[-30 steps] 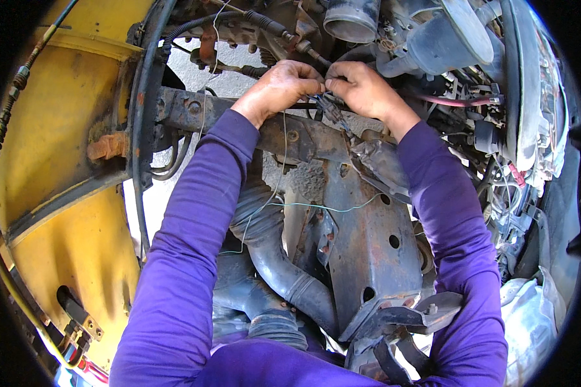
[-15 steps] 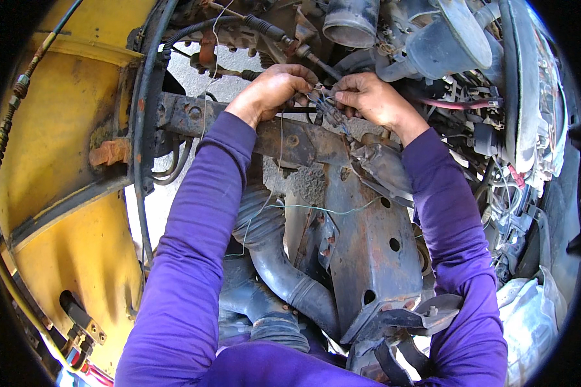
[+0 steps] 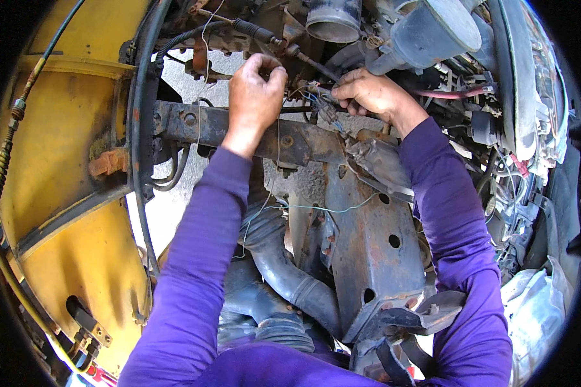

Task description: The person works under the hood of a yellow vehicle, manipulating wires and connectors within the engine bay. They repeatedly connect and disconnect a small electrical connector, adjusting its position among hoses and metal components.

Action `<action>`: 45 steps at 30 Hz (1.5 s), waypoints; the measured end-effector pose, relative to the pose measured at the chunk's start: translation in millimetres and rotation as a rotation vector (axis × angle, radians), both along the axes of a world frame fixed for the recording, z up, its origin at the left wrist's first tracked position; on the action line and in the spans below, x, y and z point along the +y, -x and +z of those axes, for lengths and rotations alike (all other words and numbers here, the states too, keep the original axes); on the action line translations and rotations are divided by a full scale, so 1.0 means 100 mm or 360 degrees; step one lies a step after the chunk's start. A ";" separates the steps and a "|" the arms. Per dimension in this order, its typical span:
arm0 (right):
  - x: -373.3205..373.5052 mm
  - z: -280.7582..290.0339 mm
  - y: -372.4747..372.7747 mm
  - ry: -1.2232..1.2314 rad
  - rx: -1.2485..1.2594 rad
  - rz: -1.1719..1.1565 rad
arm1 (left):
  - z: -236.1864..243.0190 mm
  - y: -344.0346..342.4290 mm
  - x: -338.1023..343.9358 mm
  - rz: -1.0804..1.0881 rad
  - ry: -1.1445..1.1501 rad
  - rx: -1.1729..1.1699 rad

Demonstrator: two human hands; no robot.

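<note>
My left hand point(image 3: 257, 97) is raised left of the wire bundle, its fingers curled and thumb drawn in. What it pinches, if anything, is hidden. To the right, my right hand point(image 3: 376, 98) pinches the thin wires at its fingertips. Just below those fingertips, a bundle of thin blue and grey wires point(image 3: 329, 111) hangs over the rusty metal crossmember point(image 3: 239, 132). A thin pale wire point(image 3: 279, 138) runs down past my left wrist. Lower down it meets a thin green wire point(image 3: 329, 210) stretched across the frame.
Yellow body panels point(image 3: 64, 168) stand at the left beside a black hose point(image 3: 137, 129). A ribbed black duct point(image 3: 284, 271) lies below my hands, next to a rusty frame plate point(image 3: 374, 238). A grey canister point(image 3: 436, 39) and a red cable point(image 3: 455, 94) are at the upper right.
My left hand has pulled away from the wires, leftward and a little up, and turned its back toward me. My right hand stays at the wires. The view has shifted slightly.
</note>
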State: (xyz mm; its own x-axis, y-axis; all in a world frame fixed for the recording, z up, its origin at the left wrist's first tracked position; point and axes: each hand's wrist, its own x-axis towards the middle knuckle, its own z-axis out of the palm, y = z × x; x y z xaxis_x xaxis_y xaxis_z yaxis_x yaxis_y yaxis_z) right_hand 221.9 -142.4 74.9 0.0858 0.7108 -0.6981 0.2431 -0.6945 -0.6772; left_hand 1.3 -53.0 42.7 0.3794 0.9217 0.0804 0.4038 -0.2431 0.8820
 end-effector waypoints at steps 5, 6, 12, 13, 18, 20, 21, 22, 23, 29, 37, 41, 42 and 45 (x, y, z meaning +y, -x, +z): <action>-0.02 -0.03 -0.03 0.0008 0.0147 0.0040 | 0.32 0.03 -0.51 -0.0137 0.0285 0.0484; -0.02 0.00 0.00 -0.0001 0.0147 0.0025 | 0.32 -0.01 -0.58 -0.0109 0.0207 0.0611; 0.01 -0.07 -0.04 -0.0013 0.0245 0.0075 | 0.43 -0.20 -0.62 0.0125 0.0318 0.0668; 0.00 -0.07 -0.04 -0.0006 0.0237 0.0071 | 0.41 -0.21 -0.61 0.0148 0.0345 0.0574; 0.01 -0.04 0.01 -0.0037 0.0051 0.0082 | 0.32 -0.29 -0.71 0.0306 0.0396 0.0245; 0.02 -0.03 0.04 -0.0034 -0.0028 0.0089 | 0.31 -0.31 -0.73 0.0375 0.0372 0.0048; 0.02 -0.05 0.04 -0.0014 -0.0040 0.0086 | 0.28 -0.32 -0.74 0.0358 0.0376 0.0009; 0.02 -0.07 0.03 0.0006 -0.0052 0.0082 | 0.24 -0.33 -0.74 0.0340 0.0380 -0.0031; 0.03 -0.09 0.04 -0.0004 -0.0075 0.0064 | 0.20 -0.32 -0.74 0.0322 0.0385 -0.0072; 0.05 -0.11 0.08 -0.0018 -0.0216 0.0009 | 0.05 -0.09 -0.68 -0.0111 -0.0043 -0.0091; 0.04 -0.26 0.01 -0.0170 -0.0213 0.0035 | 0.06 -0.12 -0.42 -0.0623 -0.0244 0.0087; 0.03 -0.09 0.05 0.0002 0.0033 -0.0025 | 0.03 -0.11 -0.39 -0.0585 0.0032 0.0270; 0.00 -0.09 0.01 0.0016 0.0118 -0.0045 | 0.04 -0.11 -0.40 -0.0603 0.0023 0.0348; -0.08 -0.09 -0.04 0.0030 0.0160 -0.0053 | 0.05 -0.10 -0.41 -0.0568 0.0058 0.0360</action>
